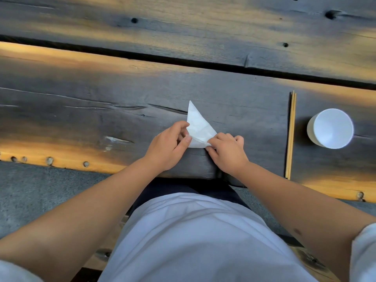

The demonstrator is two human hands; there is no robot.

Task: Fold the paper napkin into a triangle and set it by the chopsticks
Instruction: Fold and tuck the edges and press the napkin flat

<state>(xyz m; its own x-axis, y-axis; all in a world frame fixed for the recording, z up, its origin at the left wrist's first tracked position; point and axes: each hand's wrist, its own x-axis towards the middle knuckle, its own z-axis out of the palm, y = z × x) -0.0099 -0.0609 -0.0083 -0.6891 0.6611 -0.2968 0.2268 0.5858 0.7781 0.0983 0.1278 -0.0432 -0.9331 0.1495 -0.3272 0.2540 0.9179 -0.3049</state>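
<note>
The worktop (81, 110), dark weathered planks, fills the upper frame. The cup (330, 128) stands at right, just beside the chopsticks (290, 135), which lie lengthwise toward the person. The napkin (198, 125), already triangular, lies at centre frame, well apart from the chopsticks. The left hand (168, 147) pinches its lower-left corner; the right hand (227, 152) pinches its lower-right corner, fingers curled shut. Press the crease flat along the lower edge before lifting, keeping both corners aligned.
</note>
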